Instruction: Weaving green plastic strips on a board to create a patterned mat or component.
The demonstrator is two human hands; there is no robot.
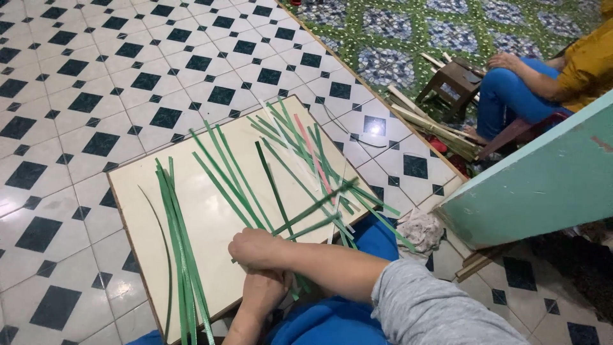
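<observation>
Presently the right hand (255, 248) lies fisted at the near edge of the pale board (211, 217), closed on the near ends of several green strips (313, 211) that run off toward two o'clock; the left hand (263, 291) sits just beneath it at six o'clock, fingers curled under, and whether it grips anything cannot be told; a crossed set of strips, one pink strip (313, 153) among them, lies at one o'clock, and a loose bundle (179, 243) lies apart at nine o'clock. Risks, as judged: the laid crossings look unsecured, so a pull on the held ends could drag them askew; the board overhangs the knees and could tip; strips projecting past the board edge toward the crumpled cloth (418, 230) at three o'clock could slide off.
</observation>
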